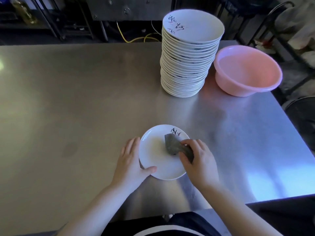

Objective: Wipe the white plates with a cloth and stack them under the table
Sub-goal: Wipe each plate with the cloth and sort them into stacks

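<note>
A small white plate [156, 155] with black writing on its far rim lies near the front of the steel table [76, 103]. My left hand [132, 160] holds its left edge, thumb over the near rim. My right hand [198, 160] grips a bunched grey cloth [173, 146] and presses it onto the plate's right half. A tall, slightly leaning stack of white plates [187, 62] stands at the back right of the table; its top plate bears the same writing.
A pink plastic basin [247, 70] sits right of the stack, near the table's right edge. Behind the table are dark metal frames and a yellow cable [136, 39]. A dark chair [272, 17] stands at the far right.
</note>
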Demonstrator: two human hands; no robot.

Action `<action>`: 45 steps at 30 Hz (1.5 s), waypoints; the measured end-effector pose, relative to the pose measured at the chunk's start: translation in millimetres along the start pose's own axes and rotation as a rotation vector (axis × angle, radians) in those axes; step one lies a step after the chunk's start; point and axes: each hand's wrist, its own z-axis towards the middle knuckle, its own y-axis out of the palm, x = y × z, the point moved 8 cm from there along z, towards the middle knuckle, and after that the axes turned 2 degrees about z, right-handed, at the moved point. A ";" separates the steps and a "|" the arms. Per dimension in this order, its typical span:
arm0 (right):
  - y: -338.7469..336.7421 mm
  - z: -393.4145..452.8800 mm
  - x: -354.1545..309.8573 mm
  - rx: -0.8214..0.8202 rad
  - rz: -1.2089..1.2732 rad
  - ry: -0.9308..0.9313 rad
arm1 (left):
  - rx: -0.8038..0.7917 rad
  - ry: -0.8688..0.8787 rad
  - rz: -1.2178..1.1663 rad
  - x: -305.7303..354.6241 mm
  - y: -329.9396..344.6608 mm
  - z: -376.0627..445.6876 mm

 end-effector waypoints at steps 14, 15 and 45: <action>76.8 31.8 -16.5 -0.270 -0.286 -0.127 | -0.158 0.134 0.030 0.9 21.9 14.6; 81.3 20.3 -22.5 -0.309 -0.270 -0.181 | -0.153 0.140 0.036 0.8 22.0 14.8; 24.9 45.1 28.4 -0.048 -0.477 -0.172 | -0.174 0.408 0.326 11.8 33.8 23.5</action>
